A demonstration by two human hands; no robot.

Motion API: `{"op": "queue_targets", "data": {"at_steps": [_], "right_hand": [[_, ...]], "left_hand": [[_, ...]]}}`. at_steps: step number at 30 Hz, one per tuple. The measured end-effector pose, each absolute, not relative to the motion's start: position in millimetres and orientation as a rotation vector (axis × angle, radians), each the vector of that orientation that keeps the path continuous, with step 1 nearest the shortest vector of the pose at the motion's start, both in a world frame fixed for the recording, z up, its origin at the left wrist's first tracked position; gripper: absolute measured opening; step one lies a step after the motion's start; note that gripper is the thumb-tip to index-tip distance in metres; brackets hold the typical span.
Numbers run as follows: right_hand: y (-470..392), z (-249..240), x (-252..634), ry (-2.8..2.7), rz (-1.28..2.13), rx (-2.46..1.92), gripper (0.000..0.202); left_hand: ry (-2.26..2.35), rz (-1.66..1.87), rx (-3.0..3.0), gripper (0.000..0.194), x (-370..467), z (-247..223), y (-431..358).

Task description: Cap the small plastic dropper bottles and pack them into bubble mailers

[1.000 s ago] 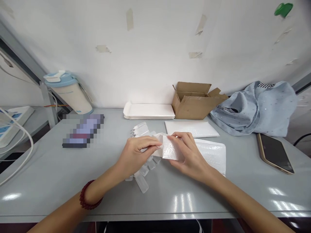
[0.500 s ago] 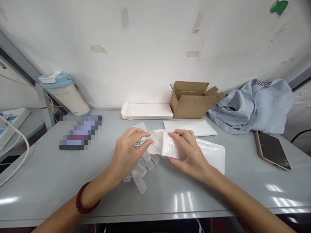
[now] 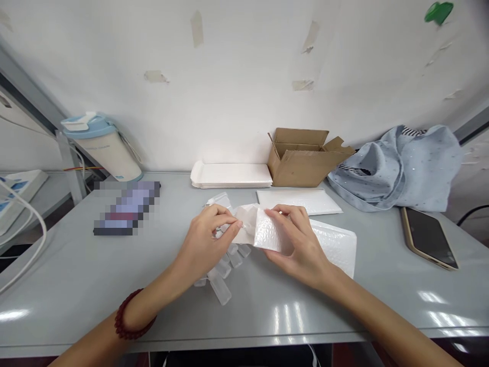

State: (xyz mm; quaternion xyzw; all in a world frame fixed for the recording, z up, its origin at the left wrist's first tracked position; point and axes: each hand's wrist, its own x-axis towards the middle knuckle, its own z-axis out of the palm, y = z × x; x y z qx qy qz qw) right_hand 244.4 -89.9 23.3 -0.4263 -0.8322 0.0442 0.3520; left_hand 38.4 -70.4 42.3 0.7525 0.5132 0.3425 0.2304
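Observation:
A white bubble mailer (image 3: 267,229) is held up over the table, its flap (image 3: 246,239) pointing left. My right hand (image 3: 296,237) grips it around the body, thumb and fingers on opposite edges. With thumb and forefinger pinched together, my left hand (image 3: 212,234) is at the mailer's open end; what lies between the fingertips is too small to make out. Below the left hand lies a pile of several small translucent plastic pieces (image 3: 219,286), partly hidden by it. Another bubble mailer (image 3: 338,244) lies on the table, partly behind my right hand.
A stack of white mailers (image 3: 233,175), an open cardboard box (image 3: 300,165) and a flat bubble mailer (image 3: 300,200) are at the back. To the right are a blue bag (image 3: 420,168) and phone (image 3: 430,237). A tumbler (image 3: 109,148) and pixelated device (image 3: 128,209) stand left.
My left hand has shifted slightly right, its fingertips now pinched closer at the mailer's opening. The mailer and my right hand have barely moved.

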Motion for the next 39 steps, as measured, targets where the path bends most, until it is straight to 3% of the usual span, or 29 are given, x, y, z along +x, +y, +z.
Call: {"op": "queue_targets", "data": {"at_steps": [12, 18, 25, 39], "right_hand": [[-97.6, 27.2, 237.2, -2.1, 0.05, -1.071, 0.063], [-98.8, 26.4, 233.6, -2.097, 0.015, -1.04, 0.062], [-98.3, 29.7, 234.2, -2.03, -0.019, -1.1, 0.059], [-98.3, 26.5, 231.7, -2.064, -0.006, -1.069, 0.059]], "left_hand": [[1.168, 0.729, 1.634, 0.048, 39.0, 49.1, -85.2], [1.231, 0.588, 1.536, 0.047, 44.2, 60.6, -90.8], [1.33, 0.795, 1.812, 0.048, 51.3, 57.9, -91.9], [1.109, 0.497, 1.58, 0.052, 49.8, 51.6, -87.9]]}}
